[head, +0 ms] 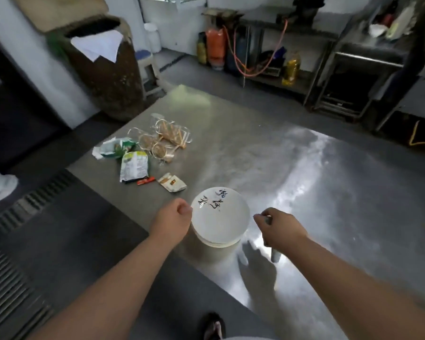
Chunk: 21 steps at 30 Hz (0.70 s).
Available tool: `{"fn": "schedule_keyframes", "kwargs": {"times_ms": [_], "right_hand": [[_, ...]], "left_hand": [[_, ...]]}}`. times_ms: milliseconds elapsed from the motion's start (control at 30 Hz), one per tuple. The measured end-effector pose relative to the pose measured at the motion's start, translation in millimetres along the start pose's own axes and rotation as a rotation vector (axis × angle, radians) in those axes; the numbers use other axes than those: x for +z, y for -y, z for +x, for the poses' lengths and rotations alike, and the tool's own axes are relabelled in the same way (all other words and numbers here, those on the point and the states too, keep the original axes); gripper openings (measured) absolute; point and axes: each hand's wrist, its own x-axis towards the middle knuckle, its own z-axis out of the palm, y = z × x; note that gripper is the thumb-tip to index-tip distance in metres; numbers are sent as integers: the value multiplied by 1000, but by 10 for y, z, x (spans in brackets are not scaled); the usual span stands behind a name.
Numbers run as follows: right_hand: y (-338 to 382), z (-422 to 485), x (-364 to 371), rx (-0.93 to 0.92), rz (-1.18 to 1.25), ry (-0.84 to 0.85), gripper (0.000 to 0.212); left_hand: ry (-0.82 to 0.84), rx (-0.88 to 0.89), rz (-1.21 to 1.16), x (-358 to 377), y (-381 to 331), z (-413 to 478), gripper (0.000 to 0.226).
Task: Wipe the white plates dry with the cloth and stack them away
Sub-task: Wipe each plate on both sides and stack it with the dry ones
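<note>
A stack of white plates (220,220) stands near the front edge of the steel table (317,187); the top plate bears black handwritten characters. My left hand (173,220) pinches the left rim of the top plate, thumb on top. To the right of the stack, my right hand (279,227) is curled round a grey cloth (274,253) that hangs down below the fist, apart from the plates.
Snack wrappers (133,165) and a pile of metal rings with wooden sticks (166,141) lie at the table's left. A brown bin (103,65) stands beyond the table's far-left corner. Gas cylinder (215,46), oil bottle (291,68) and steel racks line the back. Floor drain grates run at the left.
</note>
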Motion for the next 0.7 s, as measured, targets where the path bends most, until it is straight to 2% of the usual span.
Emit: {"fn": "schedule_keyframes", "kwargs": {"times_ms": [100,300,533,700], "right_hand": [[198,209,215,-1,-73,-15,22],[204,404,433,54,-62,-58,23],[204,400,442,127,137,-32,16],[-8,251,270,186,327,-131,16]], "left_hand": [[64,-31,58,-35,188,220,8],[203,53,129,97,156,470,27],[215,121,170,141,80,538,31],[211,219,89,135,-249,485,34]]}}
